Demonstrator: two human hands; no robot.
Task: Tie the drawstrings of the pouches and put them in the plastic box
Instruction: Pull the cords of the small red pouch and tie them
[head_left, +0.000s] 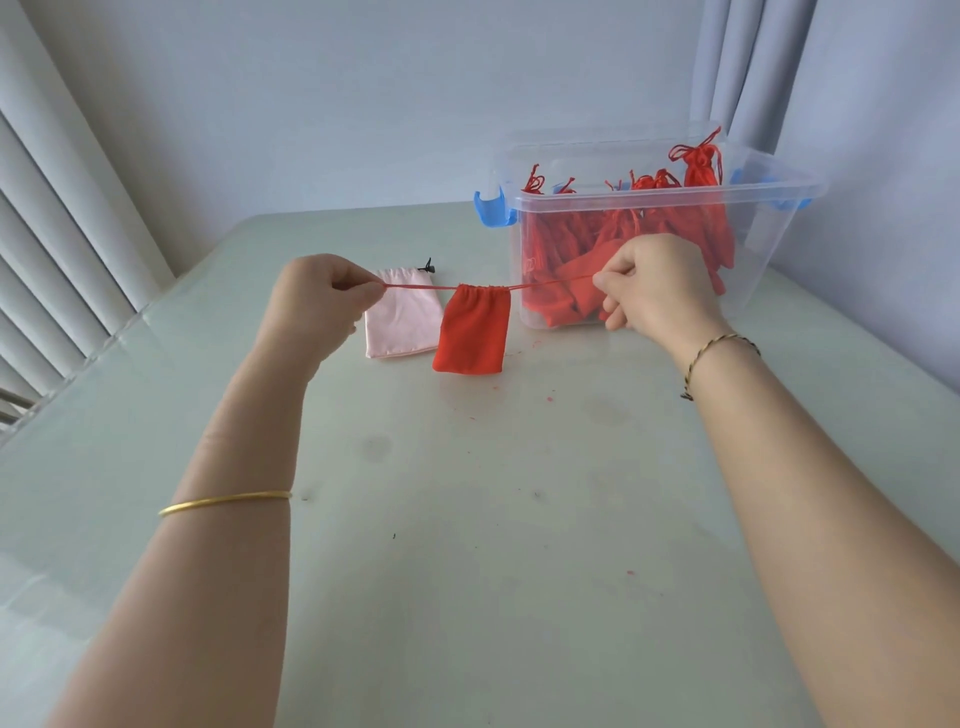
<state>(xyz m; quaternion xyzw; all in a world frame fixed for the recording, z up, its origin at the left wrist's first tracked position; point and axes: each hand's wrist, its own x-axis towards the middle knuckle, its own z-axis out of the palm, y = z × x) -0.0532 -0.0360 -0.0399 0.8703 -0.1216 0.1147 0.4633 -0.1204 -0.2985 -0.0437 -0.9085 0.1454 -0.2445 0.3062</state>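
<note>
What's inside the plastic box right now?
The plastic box holds a pile of red pouches, their tied drawstrings poking above the rim. The right hand covers part of the front wall, so the lower pile there is hidden.

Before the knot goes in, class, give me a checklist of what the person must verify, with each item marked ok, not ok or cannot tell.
1. Left hand pinches one end of the drawstring: ok.
2. Right hand pinches the other end: ok.
3. Mouth of the red pouch gathered shut: ok, the top edge is bunched.
4. Drawstring knotted: not ok, it runs straight between the hands.
5. Plastic box open: ok, no lid on it.
6. Room left in the box: cannot tell, red pouches fill much of it.
</note>
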